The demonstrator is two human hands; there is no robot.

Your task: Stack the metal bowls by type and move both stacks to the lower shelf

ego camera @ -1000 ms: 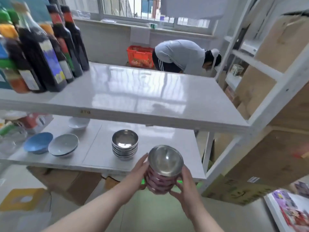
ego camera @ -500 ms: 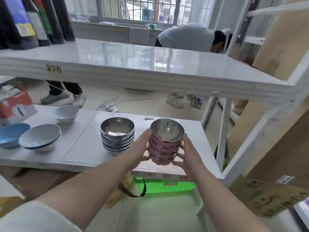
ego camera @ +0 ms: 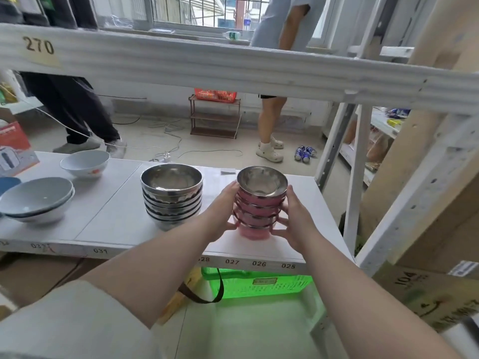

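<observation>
On the lower shelf (ego camera: 305,251), toward its right end, the pink stack of metal bowls (ego camera: 259,207) stood upright between my two hands, its base blurred so I could not tell whether it rested on the board or hung just above it. I had the left hand (ego camera: 225,208) cupped against the stack's left side, fingers (ego camera: 233,225) curled round the lower bowls, and the right hand (ego camera: 295,216) pressed against the right side in the same way, so both palms clamped the stack between them. The top bowl showed a shiny steel inside above pink outer walls.

Just beside it to the left, apart from my hands, the plain steel stack (ego camera: 171,196) sat on the same shelf, a little wider than the pink one. Farther left lay two nested grey-blue ceramic bowls (ego camera: 36,199), a white bowl (ego camera: 85,163) behind them, and the edge of a blue bowl (ego camera: 7,182) at the frame's border. A red and white box (ego camera: 14,149) stood at the far left.

Above ran the upper shelf edge (ego camera: 233,66), marked 270. Below the shelf a green basket (ego camera: 259,283) glowed. Beyond, two people's legs stood on the floor near an orange basket (ego camera: 215,95).
</observation>
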